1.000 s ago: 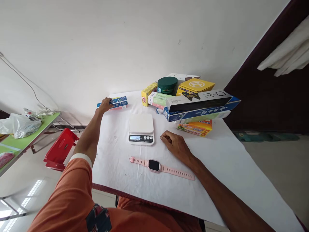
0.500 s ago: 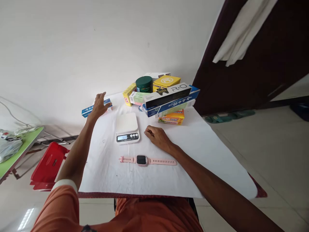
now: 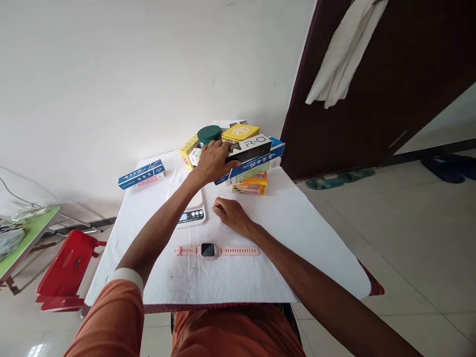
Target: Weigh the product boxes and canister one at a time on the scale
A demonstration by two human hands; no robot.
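Note:
My left hand [image 3: 214,162] is over the left end of a black R&O box [image 3: 255,147], thumb and fingers apart; whether it touches the box I cannot tell. Under that box lie a long blue box [image 3: 275,151] and a pale green box [image 3: 253,172], stacked above an orange-yellow box [image 3: 253,185]. My right hand [image 3: 232,215] rests on the white cloth, its fingers curled in with nothing visible in them. Left of it stands a white kitchen scale [image 3: 195,215], partly hidden by my left forearm. A pink smartwatch [image 3: 208,250] lies stretched out in front.
Another blue box [image 3: 142,173] lies on a pinkish one at the table's left. Behind my left hand stand a green-lidded jar [image 3: 208,133], yellow boxes [image 3: 241,131] and a wall. A red chair [image 3: 67,267] and green table [image 3: 33,238] are at left.
My left hand has left the blue box on the left and moved right to the pile, over the black box. My right hand stays curled on the cloth. The view has shifted slightly.

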